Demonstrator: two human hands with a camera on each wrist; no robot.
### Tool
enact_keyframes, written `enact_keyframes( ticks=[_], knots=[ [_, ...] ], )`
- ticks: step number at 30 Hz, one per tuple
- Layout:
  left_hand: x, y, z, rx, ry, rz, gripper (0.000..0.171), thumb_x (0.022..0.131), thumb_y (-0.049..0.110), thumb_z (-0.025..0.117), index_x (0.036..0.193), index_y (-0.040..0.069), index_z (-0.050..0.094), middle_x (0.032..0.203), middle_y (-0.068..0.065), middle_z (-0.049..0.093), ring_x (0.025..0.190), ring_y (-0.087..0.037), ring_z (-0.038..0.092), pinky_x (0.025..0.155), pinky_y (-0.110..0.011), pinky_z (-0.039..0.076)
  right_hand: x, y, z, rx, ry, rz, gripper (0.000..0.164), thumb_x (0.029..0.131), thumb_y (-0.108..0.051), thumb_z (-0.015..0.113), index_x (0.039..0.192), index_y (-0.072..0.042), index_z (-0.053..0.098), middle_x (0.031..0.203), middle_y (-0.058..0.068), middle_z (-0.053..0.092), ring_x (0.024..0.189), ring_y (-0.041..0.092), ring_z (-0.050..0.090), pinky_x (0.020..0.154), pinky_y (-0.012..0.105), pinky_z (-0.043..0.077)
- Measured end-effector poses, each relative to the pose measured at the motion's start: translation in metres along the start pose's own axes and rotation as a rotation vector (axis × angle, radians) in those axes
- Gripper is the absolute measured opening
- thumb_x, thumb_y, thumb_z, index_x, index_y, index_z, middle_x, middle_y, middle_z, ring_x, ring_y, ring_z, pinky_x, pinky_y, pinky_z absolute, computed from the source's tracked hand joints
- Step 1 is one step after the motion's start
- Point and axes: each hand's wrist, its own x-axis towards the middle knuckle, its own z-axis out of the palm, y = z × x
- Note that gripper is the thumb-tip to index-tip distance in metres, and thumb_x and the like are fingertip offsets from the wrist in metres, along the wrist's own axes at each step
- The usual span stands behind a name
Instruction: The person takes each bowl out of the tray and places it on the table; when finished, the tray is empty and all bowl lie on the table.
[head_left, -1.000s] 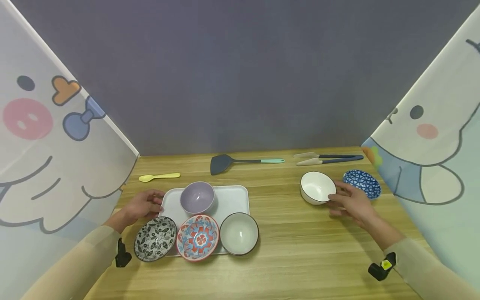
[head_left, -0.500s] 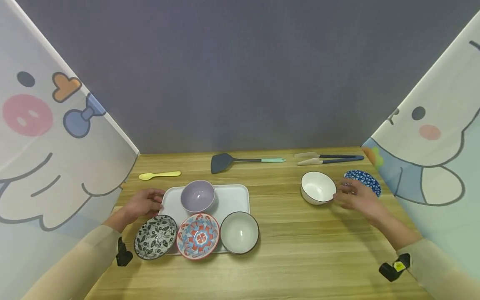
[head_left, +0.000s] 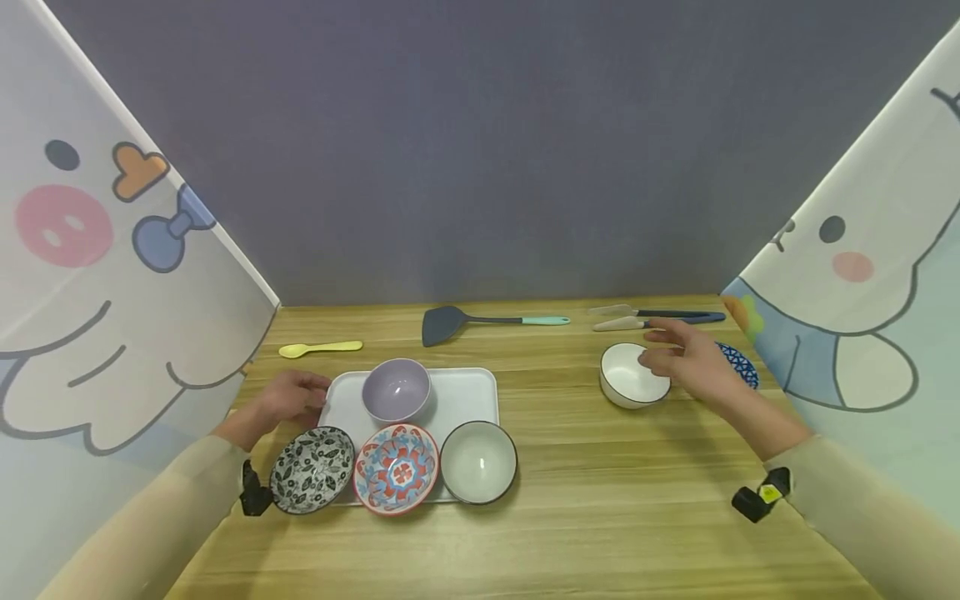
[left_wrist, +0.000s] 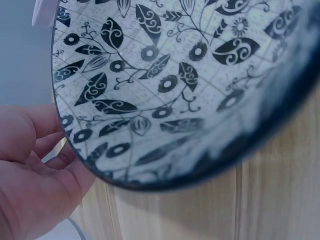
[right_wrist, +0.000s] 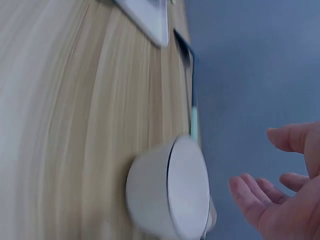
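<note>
Showing 1 dark-rimmed white bowl (head_left: 624, 383) on wood-grain table (head_left: 585, 500), right of white tray (head_left: 465, 396).
Holding right hand (head_left: 696, 365) over bowl's right rim, thumb and fingers apart; positioning left hand (head_left: 288, 397) at tray's left edge, near black-leaf bowl (head_left: 312, 471), finger closure unclear.

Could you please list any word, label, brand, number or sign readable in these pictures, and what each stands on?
No text can be read in any view.
Yellow patch on the black right-wrist device: too small to tell whether it bears lettering.
Leaf-patterned bowl: faint script-like marks between the leaves, too blurred to read.
</note>
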Motion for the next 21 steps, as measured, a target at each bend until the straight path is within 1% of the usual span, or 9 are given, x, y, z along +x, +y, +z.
enact_keyframes(
  ticks=[4,8,10,13,16,18,19,21],
  knots=[
    [0.000,0.003,0.001,0.006,0.018,-0.005,0.049,0.100,0.001,0.057,0.143,-0.019,0.044,0.126,-0.034,0.058,0.110,-0.040,0.067,0.091,-0.049,0.060,0.014,-0.016,0.023,0.046,-0.051,-0.050,0.077,0.101,-0.019,0.067,0.163,-0.006,0.024,0.154,0.025,0.042,0.132,0.044,0.054,0.094,0.041,0.059],
    [0.001,0.004,0.003,-0.001,0.027,-0.003,0.050,0.099,-0.001,0.058,0.144,-0.017,0.044,0.126,-0.034,0.058,0.108,-0.036,0.068,0.090,-0.047,0.061,0.029,-0.029,0.052,0.080,-0.111,-0.099,0.073,0.100,-0.019,0.068,0.161,-0.008,0.030,0.152,0.023,0.045,0.132,0.043,0.054,0.097,0.045,0.058],
    [0.002,0.005,0.005,0.000,0.024,0.005,0.051,0.098,-0.001,0.058,0.144,-0.017,0.044,0.128,-0.035,0.058,0.108,-0.035,0.068,0.088,-0.046,0.061,0.036,-0.035,0.068,0.096,-0.141,-0.110,0.071,0.099,-0.019,0.069,0.160,-0.009,0.033,0.150,0.022,0.047,0.131,0.042,0.054,0.098,0.047,0.057],
    [0.002,0.007,0.006,-0.014,0.015,0.010,0.053,0.097,-0.002,0.058,0.146,-0.016,0.043,0.131,-0.037,0.056,0.107,-0.035,0.068,0.088,-0.047,0.062,0.048,-0.043,0.091,0.122,-0.183,-0.119,0.067,0.097,-0.016,0.071,0.156,-0.009,0.040,0.145,0.020,0.053,0.126,0.038,0.058,0.098,0.050,0.056],
    [0.002,0.008,0.005,-0.017,0.010,0.008,0.054,0.097,-0.002,0.059,0.146,-0.016,0.041,0.131,-0.038,0.056,0.105,-0.035,0.069,0.088,-0.047,0.061,0.060,-0.051,0.115,0.149,-0.238,-0.147,0.058,0.096,-0.013,0.071,0.150,-0.004,0.049,0.137,0.022,0.060,0.119,0.034,0.064,0.095,0.052,0.058],
    [0.002,0.008,0.004,-0.018,0.008,0.000,0.056,0.097,-0.002,0.060,0.147,-0.016,0.041,0.129,-0.037,0.057,0.103,-0.035,0.069,0.089,-0.048,0.061,0.067,-0.056,0.130,0.160,-0.285,-0.161,0.052,0.097,-0.012,0.070,0.146,-0.002,0.053,0.132,0.023,0.064,0.114,0.031,0.067,0.094,0.054,0.058],
    [0.002,0.008,0.004,-0.014,0.006,0.000,0.057,0.096,-0.002,0.060,0.148,-0.016,0.040,0.128,-0.036,0.057,0.102,-0.034,0.070,0.089,-0.048,0.061,0.070,-0.058,0.137,0.152,-0.308,-0.171,0.050,0.097,-0.012,0.069,0.144,-0.002,0.055,0.130,0.023,0.065,0.112,0.030,0.068,0.093,0.052,0.059],
    [0.003,0.007,0.002,-0.001,0.000,0.004,0.059,0.096,-0.002,0.061,0.148,-0.016,0.039,0.124,-0.034,0.059,0.100,-0.033,0.070,0.090,-0.049,0.061,0.077,-0.062,0.152,0.144,-0.359,-0.172,0.048,0.098,-0.013,0.070,0.142,-0.002,0.058,0.126,0.022,0.067,0.108,0.026,0.069,0.091,0.054,0.059]
  ],
)
